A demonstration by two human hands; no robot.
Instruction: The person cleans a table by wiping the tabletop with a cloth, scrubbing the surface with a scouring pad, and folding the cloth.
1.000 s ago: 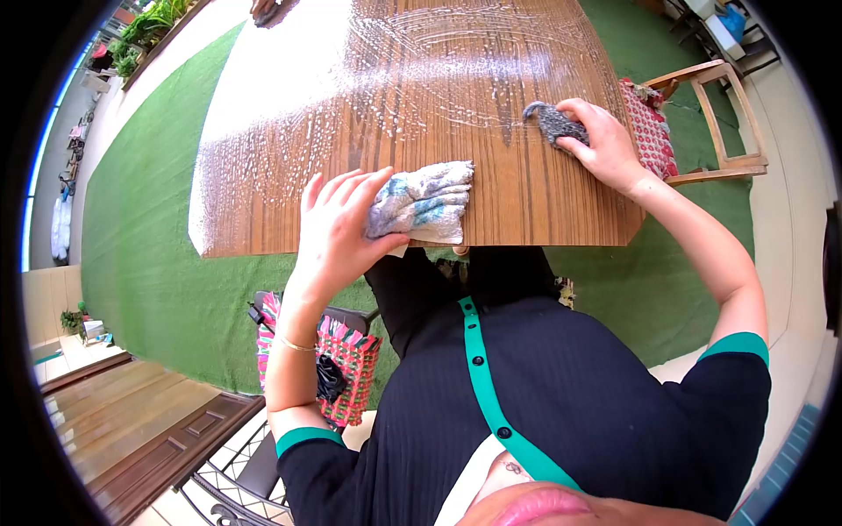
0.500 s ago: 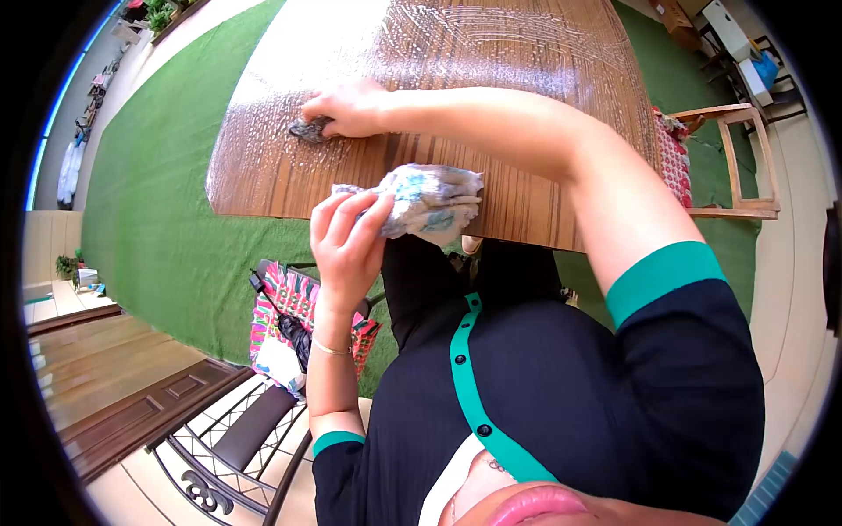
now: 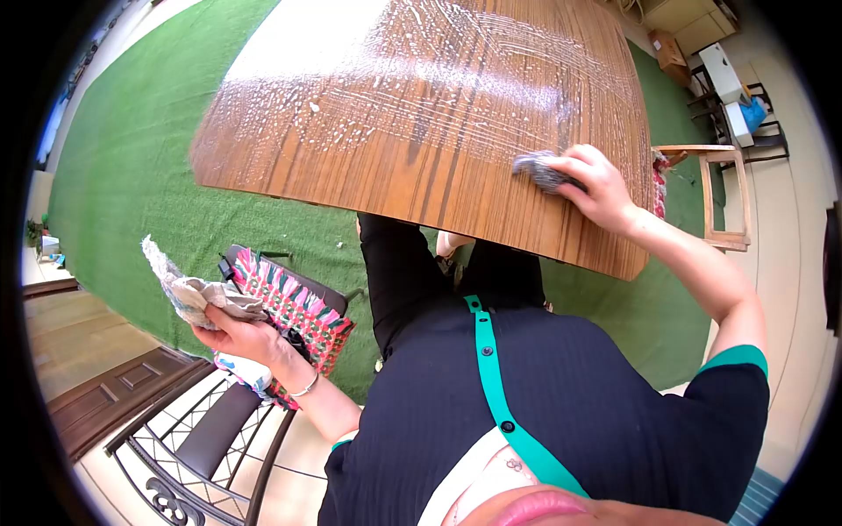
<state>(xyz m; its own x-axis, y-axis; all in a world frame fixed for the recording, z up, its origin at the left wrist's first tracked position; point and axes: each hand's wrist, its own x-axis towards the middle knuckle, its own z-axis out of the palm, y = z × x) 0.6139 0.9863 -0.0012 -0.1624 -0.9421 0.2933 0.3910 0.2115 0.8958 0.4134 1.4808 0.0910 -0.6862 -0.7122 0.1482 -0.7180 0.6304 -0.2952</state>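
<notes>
My right hand [image 3: 602,188] is closed around a grey scrubbing pad [image 3: 542,171], pressed to the wood-grain tabletop [image 3: 430,188] near its front right part. Soapy streaks and droplets cover the table's middle and far side, with a bright glare at the upper left. Off the table's left front, my left hand [image 3: 241,338] grips a crumpled pale cloth [image 3: 209,295] that hangs out past the fingers. Below that hand is a chair with a pink and green fringed cover [image 3: 303,311].
Green carpet [image 3: 132,167] surrounds the table. A black metal bench [image 3: 215,434] stands at the lower left, beside a brown door [image 3: 123,386]. To the right are a wooden frame [image 3: 728,197] and a blue bag [image 3: 752,116] among chairs.
My right hand has swept the pad from the table's left side to its right front. My left hand has moved down and left with the cloth, away from the table edge.
</notes>
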